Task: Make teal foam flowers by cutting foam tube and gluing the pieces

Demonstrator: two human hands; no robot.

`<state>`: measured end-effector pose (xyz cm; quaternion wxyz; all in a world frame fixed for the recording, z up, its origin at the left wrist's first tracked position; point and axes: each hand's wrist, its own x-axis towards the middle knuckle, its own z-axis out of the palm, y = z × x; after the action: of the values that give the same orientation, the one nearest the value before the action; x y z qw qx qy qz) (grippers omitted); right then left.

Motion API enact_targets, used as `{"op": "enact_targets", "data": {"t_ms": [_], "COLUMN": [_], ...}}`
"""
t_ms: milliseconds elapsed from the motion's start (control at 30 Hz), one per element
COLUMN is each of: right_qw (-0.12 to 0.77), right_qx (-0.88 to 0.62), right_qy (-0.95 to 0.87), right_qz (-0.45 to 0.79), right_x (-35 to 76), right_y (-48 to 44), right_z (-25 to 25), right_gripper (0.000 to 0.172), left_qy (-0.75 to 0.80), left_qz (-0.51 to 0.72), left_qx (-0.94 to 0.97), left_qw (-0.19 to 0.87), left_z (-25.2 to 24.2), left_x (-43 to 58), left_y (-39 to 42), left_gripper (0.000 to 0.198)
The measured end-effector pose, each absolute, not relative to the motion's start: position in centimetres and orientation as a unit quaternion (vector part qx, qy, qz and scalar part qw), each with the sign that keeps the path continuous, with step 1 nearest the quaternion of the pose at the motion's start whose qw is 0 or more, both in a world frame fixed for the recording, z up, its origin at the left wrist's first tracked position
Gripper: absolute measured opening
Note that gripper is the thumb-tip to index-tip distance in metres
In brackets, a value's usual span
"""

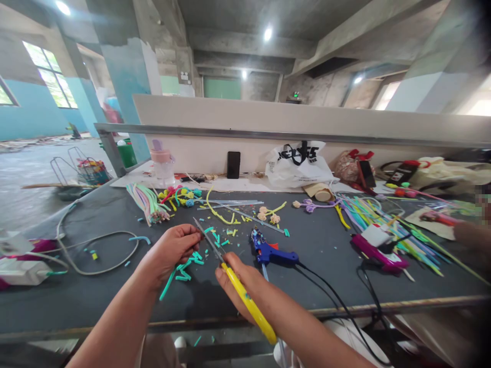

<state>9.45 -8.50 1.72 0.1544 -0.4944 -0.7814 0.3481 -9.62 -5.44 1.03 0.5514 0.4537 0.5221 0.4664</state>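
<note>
My right hand (pixel 240 281) is closed around yellow-handled scissors (pixel 247 301), whose metal blades point up and left. The blade tips are close beside the fingers of my left hand (pixel 178 248). That hand is pinched, and whatever lies between its fingertips is too small or hidden to make out. Below and around it, cut teal pieces (pixel 184 276) of a soft-looking stem are scattered over the dark tabletop (pixel 115 301). To the right of the blades lies a blue hot glue gun (pixel 274 254) with a clear glue stick at its rear and a black cable.
A bundle of pastel stems (pixel 148 204) lies at the left and more stems (pixel 406 235) at the right. Finished-looking knotted flowers (pixel 312 204), a phone (pixel 233 164), a bottle (pixel 161 163) and a white bag (pixel 297 166) stand behind. Another person's hand (pixel 470 237) is at the far right.
</note>
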Motion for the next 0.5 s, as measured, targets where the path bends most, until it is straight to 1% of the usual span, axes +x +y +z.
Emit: {"op": "enact_targets", "data": {"t_ms": [333,500], "right_qw": [0.209,0.238], "right_qx": [-0.493,-0.473], "right_qy": [-0.781,-0.788], "right_qz": [0.322,0.314], "right_x": [9.4,9.4], "right_y": [-8.1,-7.8], "right_z": [0.1,-0.4], "right_gripper": [0.014,0.015], "left_qy": [0.543,0.538], "left_qz": [0.433,0.436], "left_qx": [0.468,0.461], "left_qw": [0.547,0.554], "left_z": [1.0,0.9], "left_x": [-9.7,-9.4], "left_y": [-4.7,-4.4], "left_gripper": [0.025,0.025]}}
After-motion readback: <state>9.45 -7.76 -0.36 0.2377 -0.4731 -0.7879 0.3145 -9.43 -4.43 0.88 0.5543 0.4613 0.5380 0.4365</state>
